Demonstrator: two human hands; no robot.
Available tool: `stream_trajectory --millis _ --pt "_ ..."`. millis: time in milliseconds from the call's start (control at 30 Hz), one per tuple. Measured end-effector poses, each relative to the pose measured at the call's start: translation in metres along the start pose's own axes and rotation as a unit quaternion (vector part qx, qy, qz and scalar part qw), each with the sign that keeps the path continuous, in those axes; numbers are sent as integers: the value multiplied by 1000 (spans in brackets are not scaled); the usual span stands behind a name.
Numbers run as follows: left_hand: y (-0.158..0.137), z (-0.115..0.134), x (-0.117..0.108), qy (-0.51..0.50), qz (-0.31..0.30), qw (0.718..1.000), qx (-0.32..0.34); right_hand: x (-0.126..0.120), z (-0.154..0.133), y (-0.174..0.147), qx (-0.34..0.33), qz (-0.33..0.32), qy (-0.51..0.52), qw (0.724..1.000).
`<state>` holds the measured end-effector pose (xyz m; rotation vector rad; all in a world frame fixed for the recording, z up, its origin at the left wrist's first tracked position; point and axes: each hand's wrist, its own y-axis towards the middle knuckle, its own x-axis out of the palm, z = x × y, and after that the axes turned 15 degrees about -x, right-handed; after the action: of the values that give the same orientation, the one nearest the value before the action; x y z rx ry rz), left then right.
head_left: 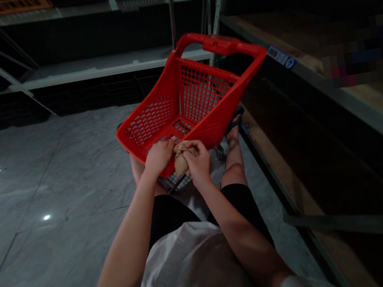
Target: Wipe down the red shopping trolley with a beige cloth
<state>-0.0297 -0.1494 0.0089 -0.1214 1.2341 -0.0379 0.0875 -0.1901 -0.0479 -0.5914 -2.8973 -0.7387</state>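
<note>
A red plastic shopping basket [199,83] with perforated walls is tilted between the person's legs, its handle at the far upper right. My left hand [160,156] is closed over the near rim, its fingertips close to a bunched tan cloth [180,163]. Pinched in my right hand [199,161], the cloth lies against the basket's near edge. The inside of the basket shows only its bare slotted floor. My left fingers partly hide the rim, and the cloth's underside is out of sight.
Metal shelving [92,74] runs along the back, with an orange crate [19,3] on an upper level. Wooden shelves [317,103] with metal edges stand close on the right. Grey concrete floor [37,189] stretches out at the left.
</note>
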Motion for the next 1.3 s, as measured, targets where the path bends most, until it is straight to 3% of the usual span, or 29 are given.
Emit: stream_trajectory --millis 100,167,367,433,533,600,733,800,900,967,1133,1200,1300 --pt "-16 1 0 58 76 993 -66 1 -7 -2 -76 -12 -33 996" --pt "-26 -8 2 77 122 985 -89 -2 6 -16 -79 -22 -74 994" --pt "-31 -58 4 123 141 980 61 -6 72 -68 102 -92 -55 989" --pt "-28 -65 6 121 155 979 60 -2 78 -74 133 -92 -43 986" --pt "-27 -63 12 117 188 975 30 8 60 -65 141 -74 -26 987" --pt "-30 -58 17 116 198 973 25 11 35 -50 115 -52 -13 992" --pt "-43 -51 28 109 200 973 38 10 -14 -19 -20 -36 -26 999" --pt "-50 -48 34 104 208 972 44 6 -19 -16 -86 -55 -69 992" --pt "-57 -42 41 93 222 969 48 -5 3 -36 -156 -90 -142 973" --pt "-59 -36 44 86 225 970 43 -14 29 -58 -149 -111 -178 966" --pt "-57 -18 42 81 200 976 20 -32 74 -92 -30 -136 -209 968" --pt "-56 -13 35 82 174 981 19 -32 68 -86 -21 -112 -210 971" --pt "-48 -17 17 78 100 989 72 -24 36 -62 -63 -43 -193 978"
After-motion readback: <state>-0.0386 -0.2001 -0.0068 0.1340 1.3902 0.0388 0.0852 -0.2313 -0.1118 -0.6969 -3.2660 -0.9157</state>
